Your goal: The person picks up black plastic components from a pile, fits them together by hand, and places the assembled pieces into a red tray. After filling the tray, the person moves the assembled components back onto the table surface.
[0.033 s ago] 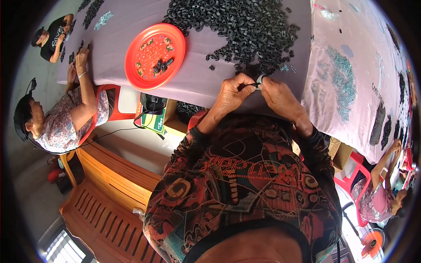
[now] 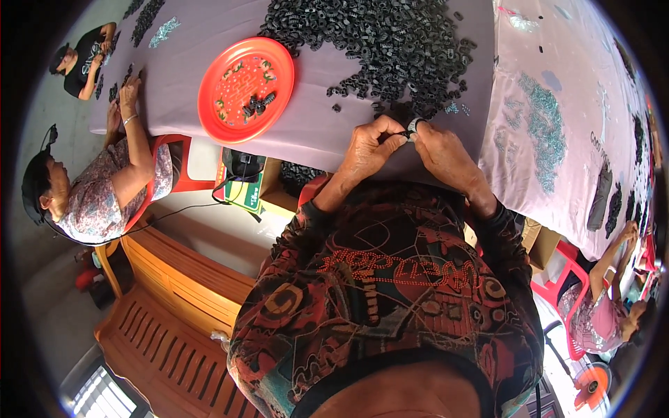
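1. Left hand (image 2: pixel 368 148) and right hand (image 2: pixel 440 155) are meeting fingertip to fingertip at the table (image 2: pixel 313 132) edge, both pinching closed on one small ring part (image 2: pixel 413 126).
2. Part is sitting between the fingertips, just below the black parts pile (image 2: pixel 390 42).
3. Judging: keeping the pinch light and working close over the table so a slip is landing there.
4. Part's axis and facing: too small to tell.
5. Red plate (image 2: pixel 245 87) is lying to the left, well apart.

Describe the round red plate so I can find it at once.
Start at the long table under the pale lilac cloth, with the big heap of small black ring-shaped parts. Left of that heap lies the round red plastic plate, the only bright red dish there, holding just a few dark and green pieces.
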The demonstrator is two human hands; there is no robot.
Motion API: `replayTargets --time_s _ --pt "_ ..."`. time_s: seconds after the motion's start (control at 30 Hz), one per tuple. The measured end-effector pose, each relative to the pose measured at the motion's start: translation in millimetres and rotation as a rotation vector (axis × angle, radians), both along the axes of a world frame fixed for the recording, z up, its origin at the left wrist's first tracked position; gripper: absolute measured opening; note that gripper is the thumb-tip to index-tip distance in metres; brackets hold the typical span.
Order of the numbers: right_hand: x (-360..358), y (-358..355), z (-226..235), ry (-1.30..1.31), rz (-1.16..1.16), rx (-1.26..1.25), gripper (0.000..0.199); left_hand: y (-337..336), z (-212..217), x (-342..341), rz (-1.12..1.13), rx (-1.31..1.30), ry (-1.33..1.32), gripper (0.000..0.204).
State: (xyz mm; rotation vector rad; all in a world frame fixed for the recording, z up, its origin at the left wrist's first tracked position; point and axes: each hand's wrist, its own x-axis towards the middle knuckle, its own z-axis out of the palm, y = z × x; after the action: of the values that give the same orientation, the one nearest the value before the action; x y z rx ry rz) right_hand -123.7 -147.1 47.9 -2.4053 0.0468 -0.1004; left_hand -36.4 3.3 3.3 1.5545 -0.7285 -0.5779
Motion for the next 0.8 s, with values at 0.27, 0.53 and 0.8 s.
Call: replayTargets --time_s 0.27,0.53,0.8 --pt "5 10 -22 -0.071 -0.111 -0.208 0.009 -7 -8 0 0.113 0.003 -0.089 0.007" --pt "10 3 -22 -0.037 -0.048 -0.076 0.008 -11 -10 -2 0.176 -0.064 -0.276 0.012" --pt "8 -4 -13 0.063 0.005 0.071 0.01 -4 -9 1 0.08 -0.015 -0.182 0.011"
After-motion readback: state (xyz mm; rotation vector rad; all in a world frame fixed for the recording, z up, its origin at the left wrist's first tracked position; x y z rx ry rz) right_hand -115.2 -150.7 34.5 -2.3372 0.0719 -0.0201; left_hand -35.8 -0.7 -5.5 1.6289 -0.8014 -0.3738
